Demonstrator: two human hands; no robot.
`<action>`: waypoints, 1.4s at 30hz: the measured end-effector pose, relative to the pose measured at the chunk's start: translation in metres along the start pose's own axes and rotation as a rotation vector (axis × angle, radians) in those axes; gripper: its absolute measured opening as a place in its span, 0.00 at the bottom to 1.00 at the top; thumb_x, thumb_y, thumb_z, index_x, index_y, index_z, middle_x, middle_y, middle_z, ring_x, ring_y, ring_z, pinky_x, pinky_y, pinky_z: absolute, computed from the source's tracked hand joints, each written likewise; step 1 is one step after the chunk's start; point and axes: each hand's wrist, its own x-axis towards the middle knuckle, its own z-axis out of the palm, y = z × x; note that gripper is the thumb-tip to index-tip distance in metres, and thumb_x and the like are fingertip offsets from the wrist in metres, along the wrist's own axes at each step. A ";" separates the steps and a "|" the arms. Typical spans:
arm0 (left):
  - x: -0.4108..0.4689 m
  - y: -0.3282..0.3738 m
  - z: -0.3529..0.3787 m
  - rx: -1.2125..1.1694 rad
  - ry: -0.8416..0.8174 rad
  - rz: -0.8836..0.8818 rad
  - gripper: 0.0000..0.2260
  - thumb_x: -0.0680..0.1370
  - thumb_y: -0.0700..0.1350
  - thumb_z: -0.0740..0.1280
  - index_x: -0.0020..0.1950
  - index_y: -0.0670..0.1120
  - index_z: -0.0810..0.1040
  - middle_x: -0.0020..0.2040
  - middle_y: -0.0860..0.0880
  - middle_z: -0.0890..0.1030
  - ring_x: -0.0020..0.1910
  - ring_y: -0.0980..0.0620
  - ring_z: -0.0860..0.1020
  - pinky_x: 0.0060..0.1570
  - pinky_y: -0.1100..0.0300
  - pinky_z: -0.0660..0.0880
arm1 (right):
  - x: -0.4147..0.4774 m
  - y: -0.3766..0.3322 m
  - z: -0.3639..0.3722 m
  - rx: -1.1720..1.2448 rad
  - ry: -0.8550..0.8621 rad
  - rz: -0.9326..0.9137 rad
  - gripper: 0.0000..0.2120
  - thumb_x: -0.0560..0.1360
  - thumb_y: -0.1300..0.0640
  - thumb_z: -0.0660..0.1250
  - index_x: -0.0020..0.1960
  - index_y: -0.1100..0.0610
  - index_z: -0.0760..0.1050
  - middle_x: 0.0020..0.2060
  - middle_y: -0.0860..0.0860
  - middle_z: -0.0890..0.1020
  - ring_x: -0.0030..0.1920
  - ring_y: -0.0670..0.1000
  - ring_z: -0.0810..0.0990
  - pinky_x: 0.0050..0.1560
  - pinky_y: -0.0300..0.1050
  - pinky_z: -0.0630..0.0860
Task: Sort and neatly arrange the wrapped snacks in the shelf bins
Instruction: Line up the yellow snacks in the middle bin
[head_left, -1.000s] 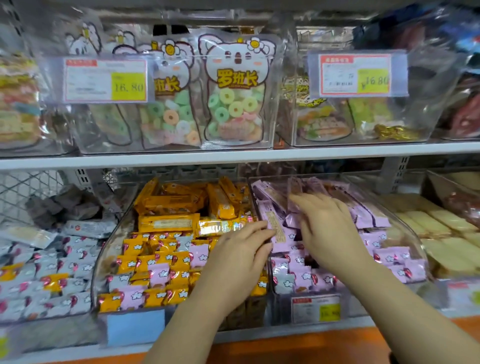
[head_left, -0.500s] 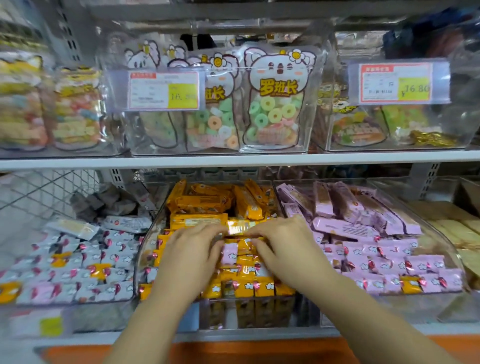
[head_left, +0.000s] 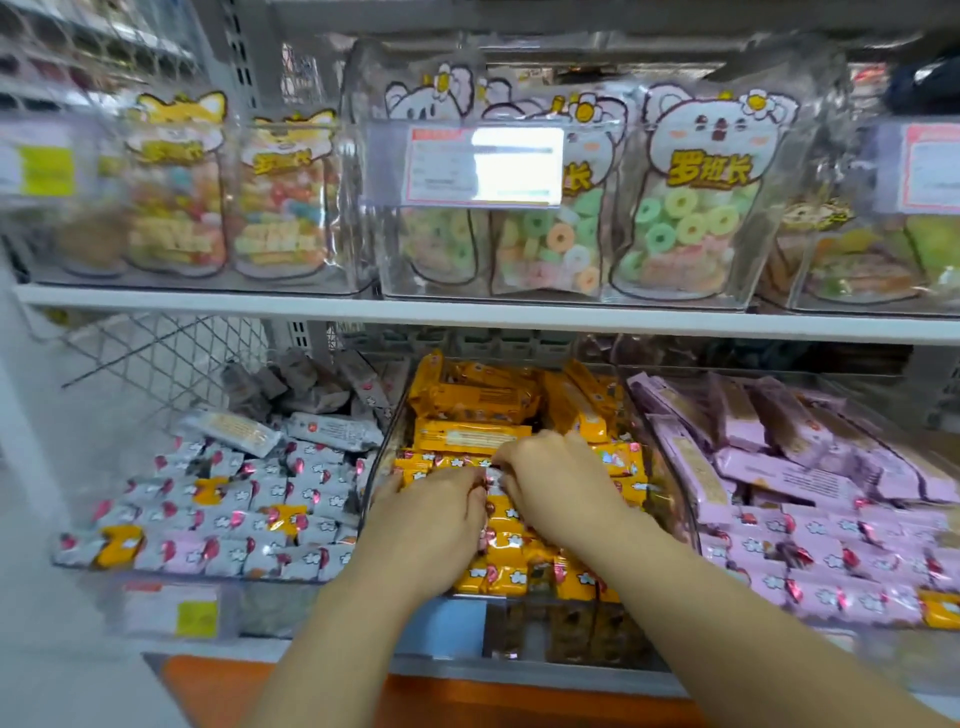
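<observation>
Three clear shelf bins hold wrapped snacks. The middle bin (head_left: 375, 480) is filled with yellow snacks (head_left: 470, 435). My left hand (head_left: 431, 525) and my right hand (head_left: 558, 488) are both inside it, fingertips almost meeting. Each hand's curled fingers pinch a small pale wrapped snack (head_left: 492, 477) lying among the yellow ones; how many they hold is hidden. The left bin (head_left: 156, 571) holds grey snacks (head_left: 317, 478) with stray yellow pieces (head_left: 122, 543) and pink ones (head_left: 182, 551). The right bin (head_left: 675, 483) holds purple snacks (head_left: 779, 473) and one stray yellow piece (head_left: 940, 608).
The white shelf board (head_left: 467, 314) above carries clear boxes of bagged ring candy (head_left: 691, 208) with a price tag (head_left: 483, 166) in front. A wire mesh panel (head_left: 166, 353) stands behind the left bin. An orange shelf edge (head_left: 467, 701) runs below the bins.
My right hand left the purple bin and joined the left hand in the yellow bin. Both hands drew together and their fingers curled. The view swung left and closer.
</observation>
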 end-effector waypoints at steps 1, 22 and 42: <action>0.001 -0.001 -0.001 -0.005 -0.006 -0.006 0.18 0.83 0.50 0.49 0.72 0.54 0.64 0.66 0.52 0.74 0.64 0.52 0.72 0.71 0.49 0.56 | 0.003 -0.001 0.001 -0.003 -0.003 0.012 0.10 0.78 0.59 0.61 0.57 0.53 0.77 0.51 0.51 0.81 0.53 0.54 0.77 0.54 0.49 0.69; -0.016 -0.018 -0.014 -0.486 0.394 0.078 0.21 0.78 0.49 0.63 0.70 0.59 0.65 0.61 0.58 0.75 0.53 0.60 0.75 0.53 0.64 0.74 | -0.033 -0.040 -0.032 0.749 0.425 -0.072 0.07 0.80 0.56 0.56 0.53 0.46 0.69 0.48 0.34 0.74 0.52 0.36 0.74 0.50 0.30 0.73; -0.059 -0.163 -0.042 -0.230 0.499 -0.345 0.18 0.77 0.40 0.64 0.64 0.53 0.76 0.62 0.51 0.78 0.55 0.48 0.78 0.53 0.55 0.74 | 0.043 -0.115 -0.002 0.311 -0.146 -0.305 0.15 0.81 0.48 0.52 0.59 0.49 0.75 0.61 0.43 0.70 0.63 0.46 0.68 0.72 0.55 0.52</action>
